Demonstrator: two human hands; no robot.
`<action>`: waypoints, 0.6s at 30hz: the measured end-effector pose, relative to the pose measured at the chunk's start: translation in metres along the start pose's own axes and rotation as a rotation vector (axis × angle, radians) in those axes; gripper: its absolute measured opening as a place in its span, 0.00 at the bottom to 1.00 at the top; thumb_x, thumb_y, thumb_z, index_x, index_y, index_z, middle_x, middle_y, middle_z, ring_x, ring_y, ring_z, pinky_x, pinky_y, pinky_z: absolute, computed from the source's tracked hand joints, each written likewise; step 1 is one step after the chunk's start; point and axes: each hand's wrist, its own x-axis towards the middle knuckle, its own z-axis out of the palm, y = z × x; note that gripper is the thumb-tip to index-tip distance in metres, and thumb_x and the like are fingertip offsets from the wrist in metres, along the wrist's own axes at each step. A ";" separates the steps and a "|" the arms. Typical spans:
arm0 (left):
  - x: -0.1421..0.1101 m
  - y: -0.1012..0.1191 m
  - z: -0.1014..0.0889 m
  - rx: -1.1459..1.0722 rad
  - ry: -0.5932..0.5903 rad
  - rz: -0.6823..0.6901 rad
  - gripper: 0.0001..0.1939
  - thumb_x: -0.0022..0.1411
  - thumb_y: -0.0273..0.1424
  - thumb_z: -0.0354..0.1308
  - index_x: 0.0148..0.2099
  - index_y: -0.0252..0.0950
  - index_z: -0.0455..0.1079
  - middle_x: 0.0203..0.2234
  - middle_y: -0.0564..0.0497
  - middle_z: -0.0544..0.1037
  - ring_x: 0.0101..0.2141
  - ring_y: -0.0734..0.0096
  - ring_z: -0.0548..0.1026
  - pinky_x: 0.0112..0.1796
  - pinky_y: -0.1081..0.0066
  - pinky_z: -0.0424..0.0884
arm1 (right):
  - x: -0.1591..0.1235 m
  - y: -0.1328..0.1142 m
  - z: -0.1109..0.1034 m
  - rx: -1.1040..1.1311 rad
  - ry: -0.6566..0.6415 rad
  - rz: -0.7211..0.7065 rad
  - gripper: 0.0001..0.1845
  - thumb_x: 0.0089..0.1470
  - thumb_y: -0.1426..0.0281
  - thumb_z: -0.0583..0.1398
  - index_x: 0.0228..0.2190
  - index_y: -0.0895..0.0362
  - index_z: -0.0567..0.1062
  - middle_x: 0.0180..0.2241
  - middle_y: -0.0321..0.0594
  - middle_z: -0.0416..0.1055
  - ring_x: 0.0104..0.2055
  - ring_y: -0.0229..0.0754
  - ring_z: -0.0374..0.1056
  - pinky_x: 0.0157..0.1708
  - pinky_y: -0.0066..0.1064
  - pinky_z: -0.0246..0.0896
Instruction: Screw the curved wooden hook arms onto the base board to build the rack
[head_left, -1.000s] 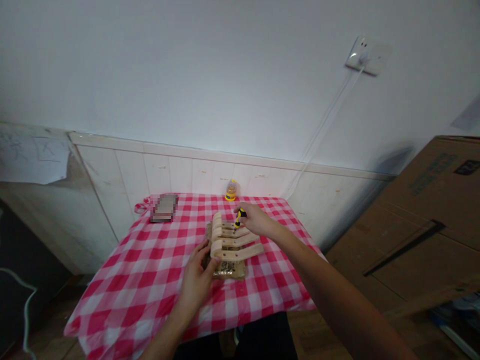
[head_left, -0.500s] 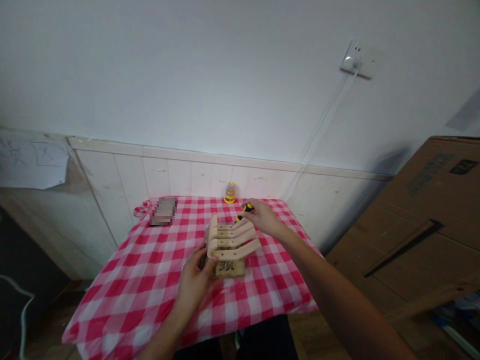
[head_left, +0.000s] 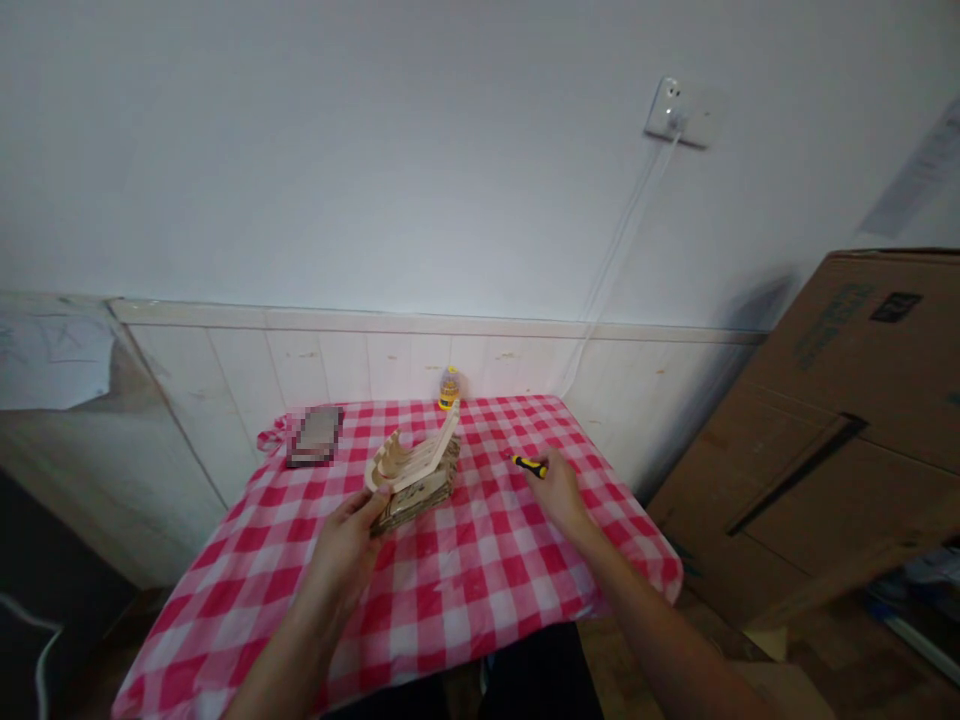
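Observation:
My left hand [head_left: 352,525] grips the near left corner of a wooden rack, its thumb on top. The rack has several pale curved wooden slats [head_left: 416,465] side by side above a brownish base [head_left: 416,505] with dark markings. It is tilted, with its straight slat ends raised toward the right. A yellow-and-black screwdriver [head_left: 531,467] is in my right hand [head_left: 556,490], its tip pointing left and apart from the rack. My right fingers are closed around its handle.
A red-and-white checked cloth [head_left: 480,600] covers the table. A small yellow-based clear container [head_left: 449,388] stands at the back near the wall. A blurred flat object [head_left: 316,437] lies at the back left. Large cardboard boxes [head_left: 817,430] lean on the right.
My left hand has tilted and turned the rack and shifted it left. My right hand has drawn the screwdriver away from the slats, to the right and nearer to me.

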 end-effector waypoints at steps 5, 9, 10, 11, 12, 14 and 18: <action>0.002 0.001 -0.004 -0.009 0.014 -0.018 0.09 0.64 0.16 0.59 0.34 0.30 0.78 0.29 0.46 0.84 0.28 0.72 0.82 0.32 0.77 0.81 | -0.012 0.012 0.004 -0.048 -0.111 -0.024 0.10 0.50 0.67 0.66 0.25 0.52 0.68 0.26 0.37 0.72 0.31 0.45 0.69 0.33 0.34 0.64; 0.004 0.002 -0.008 -0.014 0.012 -0.020 0.12 0.67 0.16 0.55 0.36 0.28 0.78 0.31 0.44 0.84 0.30 0.72 0.83 0.34 0.76 0.82 | -0.014 0.018 0.000 -0.080 -0.153 -0.040 0.09 0.52 0.69 0.64 0.26 0.53 0.68 0.28 0.38 0.72 0.33 0.45 0.69 0.35 0.34 0.64; 0.005 0.002 -0.009 -0.014 0.009 -0.021 0.12 0.67 0.16 0.55 0.37 0.28 0.79 0.32 0.43 0.84 0.31 0.71 0.83 0.34 0.76 0.82 | -0.015 0.019 0.000 -0.084 -0.158 -0.043 0.08 0.52 0.69 0.64 0.26 0.53 0.69 0.28 0.38 0.73 0.33 0.45 0.69 0.35 0.34 0.64; 0.005 0.002 -0.010 -0.014 0.003 -0.023 0.11 0.67 0.16 0.55 0.37 0.27 0.79 0.32 0.43 0.85 0.31 0.71 0.83 0.34 0.76 0.82 | -0.016 0.020 -0.001 -0.087 -0.161 -0.046 0.08 0.52 0.69 0.64 0.27 0.53 0.69 0.28 0.38 0.73 0.33 0.46 0.70 0.35 0.34 0.64; 0.005 0.002 -0.010 -0.014 0.000 -0.026 0.11 0.67 0.16 0.55 0.37 0.27 0.79 0.32 0.42 0.85 0.31 0.71 0.83 0.35 0.76 0.82 | -0.016 0.020 -0.001 -0.088 -0.163 -0.048 0.08 0.52 0.69 0.64 0.27 0.53 0.69 0.28 0.39 0.73 0.34 0.46 0.70 0.36 0.34 0.65; 0.005 0.002 -0.011 -0.010 0.001 -0.030 0.11 0.67 0.16 0.55 0.36 0.27 0.78 0.31 0.43 0.84 0.30 0.72 0.83 0.35 0.77 0.82 | -0.017 0.019 -0.002 -0.088 -0.161 -0.052 0.07 0.52 0.69 0.64 0.27 0.52 0.69 0.29 0.39 0.73 0.34 0.47 0.70 0.36 0.35 0.65; 0.005 0.002 -0.011 -0.008 0.003 -0.030 0.12 0.66 0.15 0.55 0.35 0.28 0.78 0.30 0.45 0.84 0.30 0.73 0.83 0.34 0.78 0.81 | -0.017 0.017 -0.003 -0.076 -0.151 -0.054 0.08 0.52 0.69 0.64 0.26 0.52 0.69 0.28 0.39 0.73 0.34 0.49 0.71 0.36 0.37 0.66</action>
